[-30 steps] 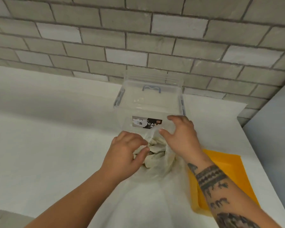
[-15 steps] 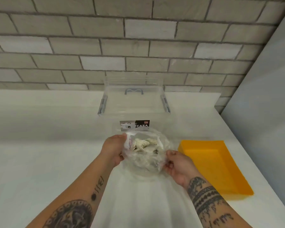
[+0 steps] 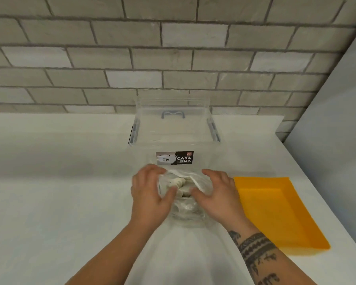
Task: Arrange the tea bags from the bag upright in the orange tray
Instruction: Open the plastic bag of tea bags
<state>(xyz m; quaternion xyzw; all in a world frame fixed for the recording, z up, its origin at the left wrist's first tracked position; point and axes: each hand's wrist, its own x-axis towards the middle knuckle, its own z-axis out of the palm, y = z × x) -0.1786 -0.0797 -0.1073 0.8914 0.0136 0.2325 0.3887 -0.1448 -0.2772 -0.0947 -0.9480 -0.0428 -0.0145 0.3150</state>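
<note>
A clear plastic bag [image 3: 188, 213] stands on the white counter in front of me, its mouth open. Several pale tea bags [image 3: 178, 182] lie bunched inside it. My left hand [image 3: 150, 194] grips the bag's left rim, thumb inside the opening. My right hand [image 3: 216, 194] grips the right rim the same way, and the two hands hold the mouth apart. The orange tray [image 3: 275, 212] lies on the counter just right of my right hand, with nothing in it.
A clear lidded storage box [image 3: 175, 134] with a black label stands right behind the bag, against the grey brick wall [image 3: 173, 54]. A pale vertical panel [image 3: 337, 140] closes off the counter on the right, beyond the tray.
Both hands shifted from the bag's outer sides up onto its rim and now spread the mouth wider. The view has moved closer to the counter.
</note>
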